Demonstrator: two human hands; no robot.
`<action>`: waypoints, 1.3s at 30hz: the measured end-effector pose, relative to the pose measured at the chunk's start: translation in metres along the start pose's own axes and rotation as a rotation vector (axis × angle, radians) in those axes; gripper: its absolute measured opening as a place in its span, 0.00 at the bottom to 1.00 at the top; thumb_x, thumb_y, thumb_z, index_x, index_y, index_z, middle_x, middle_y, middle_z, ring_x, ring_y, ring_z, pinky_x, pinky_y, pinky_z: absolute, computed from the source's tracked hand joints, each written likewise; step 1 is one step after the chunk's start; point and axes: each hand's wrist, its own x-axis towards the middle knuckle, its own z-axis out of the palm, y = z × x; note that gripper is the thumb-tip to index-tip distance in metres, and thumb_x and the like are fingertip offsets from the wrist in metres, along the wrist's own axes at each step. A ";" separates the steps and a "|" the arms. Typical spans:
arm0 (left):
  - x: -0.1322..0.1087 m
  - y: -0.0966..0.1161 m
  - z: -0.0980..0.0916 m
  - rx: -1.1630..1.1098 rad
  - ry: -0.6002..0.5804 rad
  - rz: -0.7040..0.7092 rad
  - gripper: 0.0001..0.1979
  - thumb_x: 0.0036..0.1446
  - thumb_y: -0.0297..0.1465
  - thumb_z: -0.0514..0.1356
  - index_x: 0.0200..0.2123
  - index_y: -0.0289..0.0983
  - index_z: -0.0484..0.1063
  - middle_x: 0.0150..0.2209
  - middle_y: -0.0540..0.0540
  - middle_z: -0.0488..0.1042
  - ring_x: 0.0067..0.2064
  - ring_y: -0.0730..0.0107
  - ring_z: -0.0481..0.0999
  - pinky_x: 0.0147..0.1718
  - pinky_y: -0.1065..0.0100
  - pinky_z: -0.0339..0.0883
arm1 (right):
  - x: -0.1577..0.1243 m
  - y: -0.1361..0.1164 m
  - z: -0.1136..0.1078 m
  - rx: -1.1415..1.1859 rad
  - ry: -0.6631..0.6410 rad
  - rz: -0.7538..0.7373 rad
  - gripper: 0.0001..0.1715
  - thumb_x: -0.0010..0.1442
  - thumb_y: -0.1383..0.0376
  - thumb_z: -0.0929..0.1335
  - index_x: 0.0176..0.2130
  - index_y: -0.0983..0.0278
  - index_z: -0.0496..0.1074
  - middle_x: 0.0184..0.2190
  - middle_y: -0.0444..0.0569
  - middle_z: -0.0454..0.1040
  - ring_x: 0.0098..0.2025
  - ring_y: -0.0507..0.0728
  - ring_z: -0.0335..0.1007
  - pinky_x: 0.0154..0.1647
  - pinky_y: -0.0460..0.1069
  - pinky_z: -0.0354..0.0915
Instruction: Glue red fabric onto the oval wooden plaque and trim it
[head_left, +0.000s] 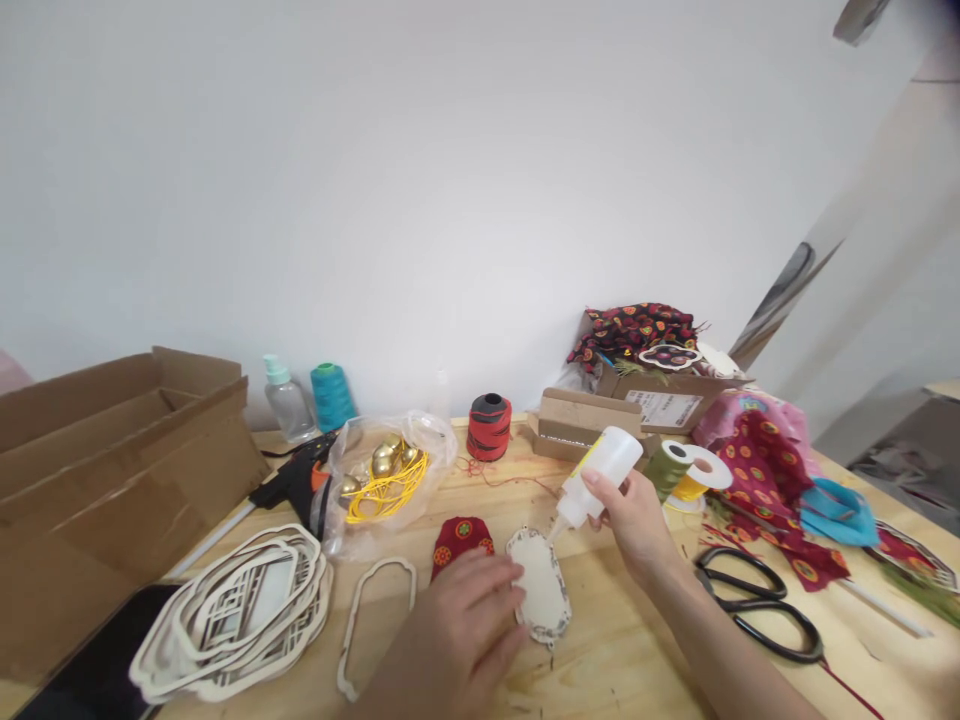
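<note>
My right hand is closed round a white glue bottle, tilted so its nozzle points down at the top end of a flat oval wooden piece on the wooden table. My left hand lies with fingers stretched out, its fingertips pressing on the left edge of that oval piece. A red patterned fabric oval lies just above my left hand. An empty oval wooden frame lies to the left.
A pile of cut wooden frames and an open cardboard box sit at the left. A glue gun, a bag of gold bells and yellow cord, thread spools, black scissors and patterned fabric surround the work spot.
</note>
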 end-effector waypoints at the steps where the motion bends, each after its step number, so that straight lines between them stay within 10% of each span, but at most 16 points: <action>1: 0.003 -0.002 -0.006 0.020 -0.049 -0.064 0.10 0.55 0.31 0.54 0.39 0.37 0.72 0.41 0.44 0.77 0.44 0.66 0.74 0.44 0.63 0.68 | 0.000 -0.001 -0.002 0.018 -0.004 0.008 0.17 0.46 0.55 0.68 0.20 0.66 0.66 0.14 0.44 0.68 0.13 0.49 0.59 0.12 0.44 0.55; 11: 0.034 -0.007 -0.016 -0.041 -0.353 -0.286 0.17 0.54 0.22 0.49 0.44 0.38 0.70 0.46 0.40 0.66 0.47 0.62 0.66 0.46 0.59 0.62 | 0.001 0.002 -0.009 0.124 -0.109 0.103 0.18 0.47 0.54 0.67 0.21 0.67 0.66 0.15 0.45 0.68 0.13 0.47 0.55 0.11 0.42 0.50; 39: 0.024 -0.009 0.000 -0.109 -0.316 -0.293 0.18 0.49 0.21 0.50 0.39 0.41 0.73 0.36 0.45 0.63 0.40 0.61 0.62 0.39 0.58 0.58 | 0.000 -0.001 -0.011 -0.124 -0.057 0.009 0.15 0.44 0.57 0.69 0.23 0.66 0.65 0.15 0.42 0.67 0.13 0.47 0.55 0.11 0.42 0.54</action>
